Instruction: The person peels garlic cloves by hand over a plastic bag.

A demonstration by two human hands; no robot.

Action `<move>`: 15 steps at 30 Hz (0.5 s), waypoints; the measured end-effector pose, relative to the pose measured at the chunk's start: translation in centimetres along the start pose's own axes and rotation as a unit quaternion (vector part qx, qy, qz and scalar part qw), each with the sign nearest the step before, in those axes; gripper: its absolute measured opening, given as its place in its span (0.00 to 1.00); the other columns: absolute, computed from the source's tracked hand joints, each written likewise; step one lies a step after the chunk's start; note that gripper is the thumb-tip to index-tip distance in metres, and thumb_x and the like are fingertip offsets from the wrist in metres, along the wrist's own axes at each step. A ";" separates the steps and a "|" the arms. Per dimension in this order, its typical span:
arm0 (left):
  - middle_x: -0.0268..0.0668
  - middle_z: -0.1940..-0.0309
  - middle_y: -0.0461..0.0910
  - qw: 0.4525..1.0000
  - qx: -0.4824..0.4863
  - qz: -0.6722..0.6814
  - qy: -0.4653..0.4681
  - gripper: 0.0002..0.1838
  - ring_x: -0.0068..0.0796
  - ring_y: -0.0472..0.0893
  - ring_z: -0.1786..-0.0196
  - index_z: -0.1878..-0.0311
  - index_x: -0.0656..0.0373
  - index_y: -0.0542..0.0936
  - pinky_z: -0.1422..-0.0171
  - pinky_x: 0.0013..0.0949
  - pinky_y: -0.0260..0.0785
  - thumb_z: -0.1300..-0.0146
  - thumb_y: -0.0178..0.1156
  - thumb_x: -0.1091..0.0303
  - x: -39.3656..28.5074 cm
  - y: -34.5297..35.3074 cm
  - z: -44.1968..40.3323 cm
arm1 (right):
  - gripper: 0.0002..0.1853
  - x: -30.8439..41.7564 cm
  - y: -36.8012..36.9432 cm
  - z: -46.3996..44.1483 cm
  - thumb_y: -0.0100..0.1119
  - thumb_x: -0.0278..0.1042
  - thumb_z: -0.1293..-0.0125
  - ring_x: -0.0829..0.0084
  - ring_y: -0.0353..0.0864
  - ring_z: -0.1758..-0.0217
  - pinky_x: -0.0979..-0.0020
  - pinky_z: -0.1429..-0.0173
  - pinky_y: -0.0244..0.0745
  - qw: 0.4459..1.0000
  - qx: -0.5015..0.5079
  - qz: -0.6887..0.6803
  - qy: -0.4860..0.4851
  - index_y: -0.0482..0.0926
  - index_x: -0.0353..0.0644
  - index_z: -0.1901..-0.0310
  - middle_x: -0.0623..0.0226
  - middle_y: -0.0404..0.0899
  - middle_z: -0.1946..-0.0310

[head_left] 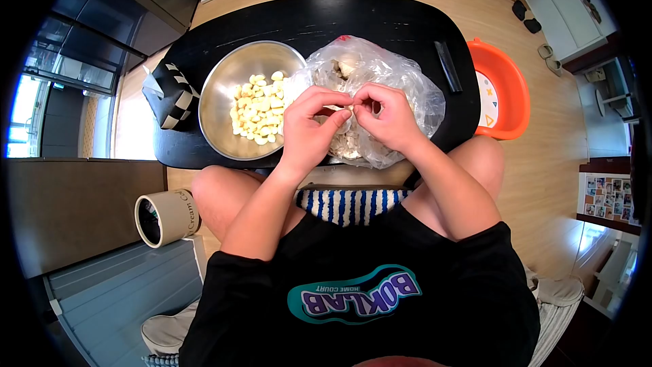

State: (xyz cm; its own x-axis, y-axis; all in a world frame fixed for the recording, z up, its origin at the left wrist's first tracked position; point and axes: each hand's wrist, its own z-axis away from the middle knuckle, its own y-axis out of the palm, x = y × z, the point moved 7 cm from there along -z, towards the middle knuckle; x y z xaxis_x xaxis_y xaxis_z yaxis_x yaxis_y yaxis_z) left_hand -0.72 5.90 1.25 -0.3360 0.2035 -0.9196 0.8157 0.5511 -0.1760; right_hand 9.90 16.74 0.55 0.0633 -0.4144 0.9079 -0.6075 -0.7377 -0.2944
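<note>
Shirt: black [360,278], nearest the camera, printed "BOKLAB HOME COURT", upside down from here.
Between the fingertips: anything held there is too small and covered to tell.
Left hand: [311,126] forefinger and thumb brought toward the other hand, a gap between them; whether it grips something, I cannot tell.
Right hand: [387,119] fingers curled, tips gathered against the left fingertips; its grip cannot be told either.
Garlic bulbs: [345,68] in the bag, behind the hands, blurred by creased plastic.
Peeled cloves: [257,112] pale, heaped in the bowl's middle and right side.
In the way: both hands cover the bag's middle; the left hand also overlaps the bowl's right edge.
Plastic bag: [421,92] clear, spread open, bulbs and pale bits inside.
Steel bowl: [221,95] left of the bag, cloves inside, bare metal along its left.
Counter: [326,13] black, scuffed, carrying bag and bowl.
Tissue box: [175,98] checkered, left of the bowl, one tissue sticking out.
Dark strip: [447,66] right of the bag.
Orange basin: [522,109] beyond the counter's right edge, white patterned panel inside.
Cream-coloured bin: [180,217] beside the left knee, contents too dark to tell.
</note>
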 end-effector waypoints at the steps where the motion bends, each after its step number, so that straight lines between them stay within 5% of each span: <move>1: 0.39 0.58 0.83 1.000 0.000 0.000 0.000 0.11 0.28 0.84 0.55 0.56 0.62 0.86 0.55 0.29 0.81 0.42 0.68 0.81 0.0 0.0 0.0 | 0.03 0.0 0.0 0.0 0.63 0.23 0.45 0.77 0.76 0.74 0.74 0.67 0.72 1.000 0.000 0.000 0.000 0.80 0.35 0.68 0.66 0.78 0.74; 15: 0.39 0.51 0.84 0.983 0.004 0.143 -0.117 0.13 0.23 0.84 0.53 0.48 0.66 0.80 0.47 0.25 0.78 0.36 0.65 0.81 2.3 0.3 0.4 | 0.03 0.0 -0.1 0.1 0.62 0.22 0.46 0.77 0.73 0.76 0.73 0.69 0.70 1.000 -0.019 0.001 -0.004 0.78 0.34 0.70 0.66 0.76 0.76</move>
State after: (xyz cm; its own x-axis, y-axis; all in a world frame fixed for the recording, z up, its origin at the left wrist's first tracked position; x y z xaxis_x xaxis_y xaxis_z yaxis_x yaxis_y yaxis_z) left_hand -1.08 6.22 -1.02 0.0240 0.1558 -0.9875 0.8644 0.4930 0.0988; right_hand 10.02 16.77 0.54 0.0687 -0.4205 0.9047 -0.6376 -0.7159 -0.2844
